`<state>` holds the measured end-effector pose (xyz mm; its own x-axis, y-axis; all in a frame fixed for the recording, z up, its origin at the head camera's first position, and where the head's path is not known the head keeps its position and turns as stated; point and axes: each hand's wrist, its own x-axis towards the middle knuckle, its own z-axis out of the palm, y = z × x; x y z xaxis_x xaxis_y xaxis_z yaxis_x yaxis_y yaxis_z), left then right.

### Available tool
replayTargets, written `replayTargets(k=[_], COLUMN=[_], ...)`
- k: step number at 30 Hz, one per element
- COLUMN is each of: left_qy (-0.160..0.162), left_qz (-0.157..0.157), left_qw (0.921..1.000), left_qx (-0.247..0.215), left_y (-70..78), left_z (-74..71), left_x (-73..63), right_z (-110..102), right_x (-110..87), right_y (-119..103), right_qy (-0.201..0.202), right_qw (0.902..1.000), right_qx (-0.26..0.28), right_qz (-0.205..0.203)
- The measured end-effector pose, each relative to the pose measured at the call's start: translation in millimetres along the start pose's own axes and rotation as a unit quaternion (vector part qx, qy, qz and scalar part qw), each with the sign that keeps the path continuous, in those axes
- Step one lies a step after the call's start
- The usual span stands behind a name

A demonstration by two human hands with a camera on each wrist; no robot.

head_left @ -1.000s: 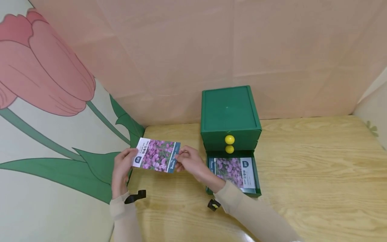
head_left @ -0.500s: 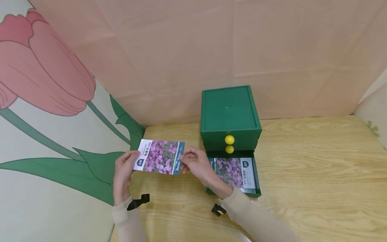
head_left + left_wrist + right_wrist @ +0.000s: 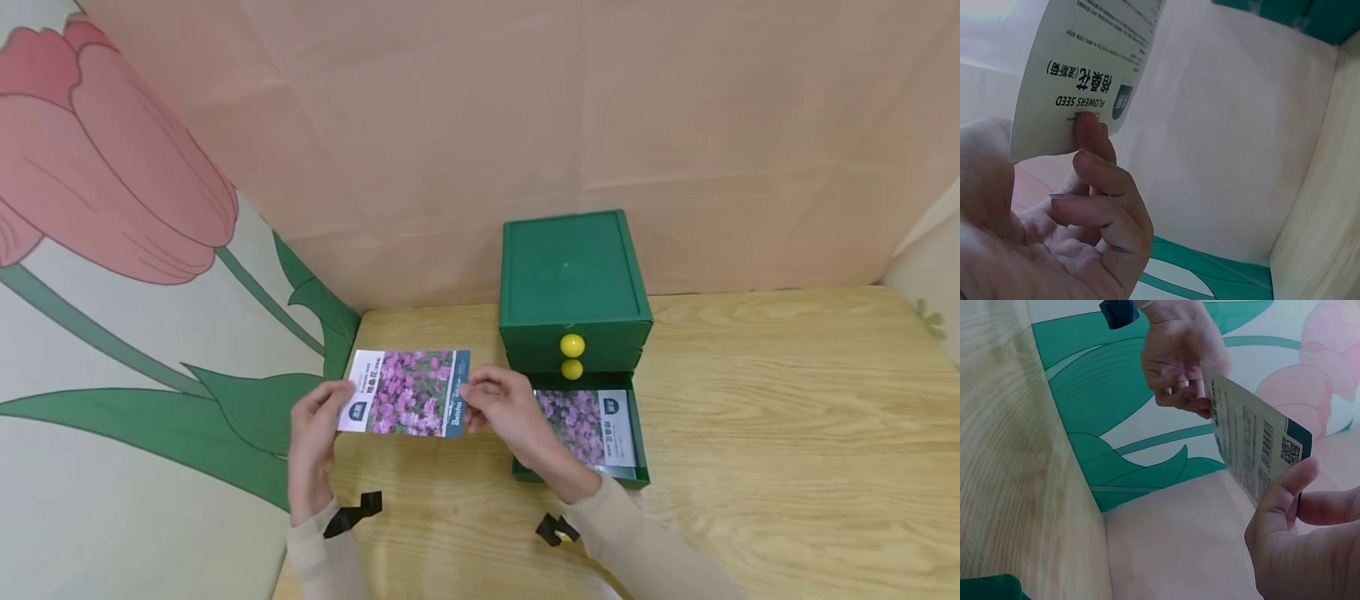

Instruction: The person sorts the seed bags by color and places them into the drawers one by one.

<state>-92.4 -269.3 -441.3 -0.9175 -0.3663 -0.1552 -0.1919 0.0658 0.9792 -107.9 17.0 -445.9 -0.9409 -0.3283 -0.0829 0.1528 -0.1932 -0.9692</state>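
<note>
Between both hands a flower seed packet [image 3: 408, 393] is held above the table, its pink-flower front facing up in the head view. My left hand [image 3: 315, 425] pinches its white end; in the left wrist view the fingers [image 3: 1094, 137] lie against the printed back [image 3: 1094, 75]. At the dark blue end, my right hand [image 3: 517, 417] pinches the edge with thumb and finger. The right wrist view shows the packet's back [image 3: 1254, 437] with barcode and QR code. A second packet [image 3: 588, 425] of the same design lies in the pulled-out bottom drawer [image 3: 642, 442], partly hidden by the right forearm.
A green drawer cabinet [image 3: 570, 271] with two yellow knobs [image 3: 572, 345] stands on the wooden table [image 3: 780, 417] against a pink cloth backdrop [image 3: 420, 150]. To the left rises a wall panel [image 3: 135, 467] painted with a large tulip.
Both hands have carried the seed packet a little to the right, the right hand now covering more of the drawer. Both grips stay on the packet, and the drawer stays pulled out.
</note>
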Motion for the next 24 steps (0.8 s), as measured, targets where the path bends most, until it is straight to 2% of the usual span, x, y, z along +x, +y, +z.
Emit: replayTargets(k=[10,18,21,24], left_qy=[-0.008,-0.039,-0.044,-0.051], left_qz=[0.022,0.031,0.035,0.042], left_qw=[0.9995,0.9981,0.9979,0.9978], left_qx=[-0.018,-0.035,-0.033,-0.01], left_y=[2.1,-1.8,-2.6,-2.1], left_z=[9.6,14.7,18.3,22.8], left_x=[-9.9,-18.7,-20.6,-22.7], right_z=[-11,-24,-29,-36], right_x=[-12.3,-22.0,-24.5,-29.0], right_y=[-6,-6,-5,-6], right_qy=[0.008,0.009,0.01,0.017], right_qw=[0.9999,0.9998,0.9996,0.9993], right_qx=[-0.004,-0.017,-0.023,-0.031], right_qz=[-0.005,-0.01,-0.009,-0.008])
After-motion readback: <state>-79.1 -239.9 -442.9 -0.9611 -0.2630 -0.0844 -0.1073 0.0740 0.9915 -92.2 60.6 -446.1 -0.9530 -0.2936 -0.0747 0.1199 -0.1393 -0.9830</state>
